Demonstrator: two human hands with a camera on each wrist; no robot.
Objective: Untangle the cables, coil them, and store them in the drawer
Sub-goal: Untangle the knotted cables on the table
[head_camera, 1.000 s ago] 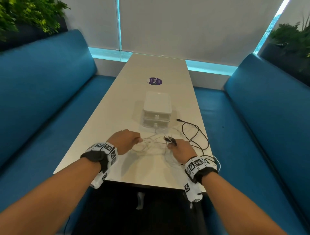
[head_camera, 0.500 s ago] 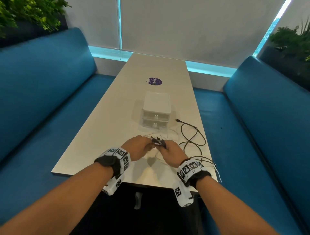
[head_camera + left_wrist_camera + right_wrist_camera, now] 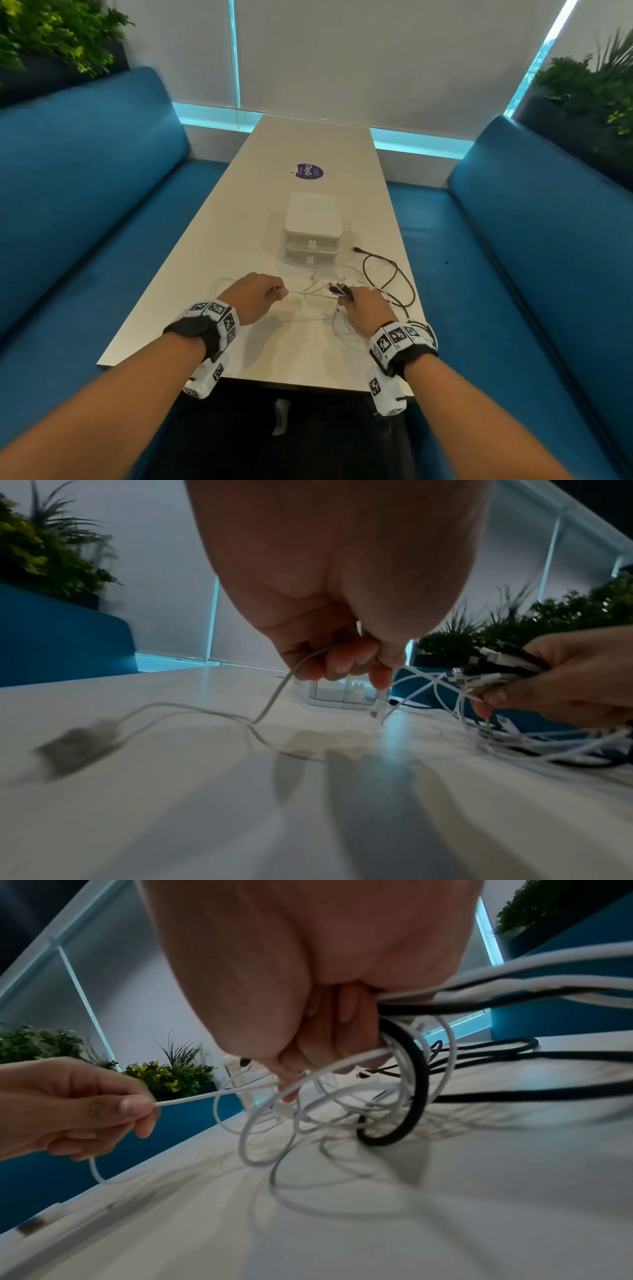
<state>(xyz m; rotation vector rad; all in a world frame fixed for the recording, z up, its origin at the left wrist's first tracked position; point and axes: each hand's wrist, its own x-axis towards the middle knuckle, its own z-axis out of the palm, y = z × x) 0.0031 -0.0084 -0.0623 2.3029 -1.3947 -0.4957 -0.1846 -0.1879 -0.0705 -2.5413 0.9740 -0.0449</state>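
Note:
My left hand (image 3: 255, 294) (image 3: 342, 666) pinches a thin white cable (image 3: 308, 294) (image 3: 205, 1095) that runs taut across to my right hand. My right hand (image 3: 363, 305) (image 3: 322, 1042) grips a bundle of white and black cable ends (image 3: 339, 288) (image 3: 493, 666), held just above the white table (image 3: 191, 274). Loose white loops (image 3: 274, 1137) and a black cable (image 3: 394, 274) (image 3: 411, 1110) hang from it onto the table. The small white two-drawer box (image 3: 312, 236) stands beyond the hands with both drawers closed.
Blue benches (image 3: 85, 205) run along both sides of the table, with plants (image 3: 51, 34) behind them. A purple sticker (image 3: 310, 171) lies on the table past the box. The black cable reaches close to the right table edge (image 3: 411, 291).
My hands came together half a second ago and have now drawn apart. The left hand has pulled a white cable out leftward from the bundle held in the right hand.

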